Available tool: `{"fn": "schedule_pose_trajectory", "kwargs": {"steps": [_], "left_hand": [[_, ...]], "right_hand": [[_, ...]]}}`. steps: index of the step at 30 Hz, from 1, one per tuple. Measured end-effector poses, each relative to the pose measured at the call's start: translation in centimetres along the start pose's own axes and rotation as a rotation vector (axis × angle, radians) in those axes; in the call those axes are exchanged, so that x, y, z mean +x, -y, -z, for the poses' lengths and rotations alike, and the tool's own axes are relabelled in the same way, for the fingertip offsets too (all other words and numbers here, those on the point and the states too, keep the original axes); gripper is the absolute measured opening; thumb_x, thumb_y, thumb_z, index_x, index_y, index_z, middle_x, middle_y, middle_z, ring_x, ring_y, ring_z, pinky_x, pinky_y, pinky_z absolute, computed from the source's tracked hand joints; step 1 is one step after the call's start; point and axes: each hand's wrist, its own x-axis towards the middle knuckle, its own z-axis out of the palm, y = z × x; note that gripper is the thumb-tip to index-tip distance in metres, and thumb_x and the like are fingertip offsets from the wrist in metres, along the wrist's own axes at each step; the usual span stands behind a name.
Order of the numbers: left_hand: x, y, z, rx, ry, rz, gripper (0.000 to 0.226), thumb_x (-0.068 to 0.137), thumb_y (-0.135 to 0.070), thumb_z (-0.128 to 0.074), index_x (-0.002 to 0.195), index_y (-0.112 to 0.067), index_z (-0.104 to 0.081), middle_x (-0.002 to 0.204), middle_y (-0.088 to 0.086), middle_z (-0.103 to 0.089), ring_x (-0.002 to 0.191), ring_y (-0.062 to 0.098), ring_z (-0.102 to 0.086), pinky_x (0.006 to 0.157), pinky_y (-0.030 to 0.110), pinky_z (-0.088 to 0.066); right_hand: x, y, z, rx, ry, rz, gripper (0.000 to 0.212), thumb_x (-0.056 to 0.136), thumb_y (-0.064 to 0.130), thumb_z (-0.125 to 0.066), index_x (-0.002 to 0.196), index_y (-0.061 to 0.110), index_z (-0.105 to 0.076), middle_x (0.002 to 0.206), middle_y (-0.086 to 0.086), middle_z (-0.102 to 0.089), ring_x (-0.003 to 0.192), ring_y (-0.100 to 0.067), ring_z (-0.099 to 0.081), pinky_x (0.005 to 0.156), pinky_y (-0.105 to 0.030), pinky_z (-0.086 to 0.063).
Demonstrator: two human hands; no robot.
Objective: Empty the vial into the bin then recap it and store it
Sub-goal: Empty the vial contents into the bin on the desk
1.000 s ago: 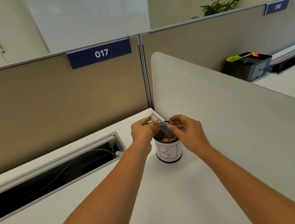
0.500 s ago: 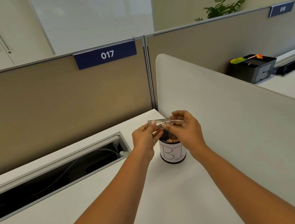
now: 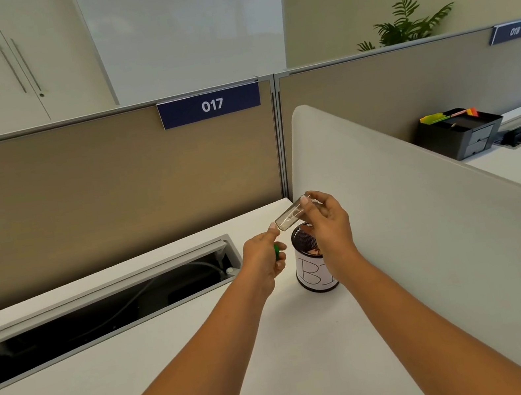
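My right hand (image 3: 327, 220) grips a clear vial (image 3: 290, 217) just above the bin, tilted with its lower end pointing down-left. The vial looks empty. The bin (image 3: 312, 270) is a small black mesh cup wrapped in a white label with handwritten letters, standing on the white desk (image 3: 186, 377); something brownish lies inside it. Left of the bin, my left hand (image 3: 264, 259) is closed around a small green cap (image 3: 276, 251), of which only a sliver shows between the fingers. One left fingertip almost touches the vial's lower end.
An open cable tray (image 3: 105, 315) with cables runs along the desk's back left. A tan partition with a "017" sign (image 3: 210, 105) stands behind. A curved white divider (image 3: 427, 202) walls the right side, close to the bin. A black organiser (image 3: 460, 132) sits on the neighbouring desk.
The hands were together over the bin with the vial between them. Now they have parted: the right hand lifted the vial and tilted it, and the left hand dropped slightly left with the cap.
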Motion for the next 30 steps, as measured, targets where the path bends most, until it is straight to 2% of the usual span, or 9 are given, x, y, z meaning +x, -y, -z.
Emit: {"fn": "schedule_pose_trajectory", "kwargs": {"steps": [4,8,10,14,18,21,25,27,30], "left_hand": [[-0.8,-0.6,0.8,-0.093,-0.008,0.021,0.02,0.093,-0.018,-0.033,0.101,-0.008,-0.049,0.071,0.009,-0.053,0.057,0.015,-0.04,0.053,0.024,-0.033],[-1.6,-0.2,1.6,-0.043,0.009,-0.046,0.023,0.095,-0.013,-0.032,0.112,-0.008,-0.045,0.076,0.006,-0.055,0.066,0.015,-0.044,0.061,0.026,-0.037],[-2.0,0.0,2.1,-0.014,0.033,-0.089,0.026,0.095,-0.012,-0.036,0.119,-0.006,-0.044,0.08,0.004,-0.053,0.069,0.015,-0.046,0.063,0.025,-0.04],[-2.8,0.2,2.8,0.002,0.105,-0.132,0.022,0.095,-0.021,-0.039,0.113,-0.01,-0.048,0.096,0.009,-0.054,0.072,0.014,-0.046,0.069,0.026,-0.041],[-3.1,-0.3,2.4,0.026,0.11,-0.106,0.035,0.095,-0.035,-0.035,0.11,-0.009,-0.053,0.082,0.004,-0.049,0.071,0.013,-0.041,0.066,0.026,-0.039],[-2.7,-1.0,1.7,0.055,0.109,-0.089,0.039,0.093,-0.036,-0.041,0.111,-0.005,-0.056,0.078,0.004,-0.049,0.067,0.013,-0.039,0.062,0.023,-0.039],[-2.1,-1.8,0.4,0.0,0.129,-0.046,0.027,0.092,-0.025,-0.047,0.103,-0.002,-0.058,0.075,0.006,-0.055,0.058,0.01,-0.042,0.052,0.018,-0.038],[-1.6,-2.2,0.1,-0.003,0.123,-0.068,0.022,0.092,-0.021,-0.048,0.098,-0.002,-0.057,0.075,0.006,-0.057,0.057,0.01,-0.042,0.052,0.018,-0.038],[-0.5,-2.4,-0.3,0.065,0.116,-0.115,0.02,0.091,-0.02,-0.049,0.1,-0.004,-0.057,0.077,0.005,-0.058,0.06,0.011,-0.042,0.055,0.019,-0.039]], "right_hand": [[-0.6,0.5,-0.6,0.003,0.041,-0.031,0.03,0.093,0.024,-0.045,0.121,0.012,-0.049,0.115,-0.01,-0.057,0.103,-0.023,-0.057,0.076,-0.025,-0.051],[-1.7,0.8,-1.2,-0.009,0.085,-0.076,0.03,0.094,0.029,-0.043,0.121,0.017,-0.049,0.114,-0.008,-0.055,0.104,-0.026,-0.057,0.06,-0.017,-0.051],[-2.2,0.9,-1.3,0.017,0.106,-0.086,0.027,0.093,0.027,-0.044,0.119,0.018,-0.049,0.115,-0.012,-0.056,0.105,-0.031,-0.059,0.066,-0.023,-0.053],[-2.7,1.3,-1.5,0.074,0.101,-0.073,0.024,0.092,0.022,-0.048,0.115,0.017,-0.045,0.112,-0.017,-0.06,0.098,-0.034,-0.064,0.067,-0.026,-0.056],[-2.8,1.4,-1.3,0.101,0.077,-0.052,0.003,0.092,0.018,-0.048,0.092,0.02,-0.045,0.114,-0.025,-0.06,0.1,-0.038,-0.063,0.077,-0.037,-0.055],[-2.3,1.4,-0.6,0.076,0.071,-0.064,0.004,0.092,0.018,-0.048,0.091,0.017,-0.045,0.11,-0.024,-0.061,0.1,-0.034,-0.063,0.075,-0.031,-0.056],[-1.4,1.6,0.9,0.125,0.133,-0.059,0.012,0.091,0.018,-0.049,0.08,0.014,-0.047,0.097,-0.02,-0.06,0.092,-0.028,-0.062,0.068,-0.018,-0.057],[-0.8,1.9,1.6,0.093,0.182,-0.113,0.017,0.091,0.024,-0.049,0.08,0.012,-0.053,0.095,-0.013,-0.063,0.098,-0.026,-0.061,0.078,-0.025,-0.057],[0.6,2.4,2.7,-0.02,0.23,-0.266,0.044,0.091,0.047,-0.039,0.08,0.012,-0.064,0.106,-0.009,-0.063,0.112,-0.023,-0.053,0.095,-0.04,-0.045]]}}
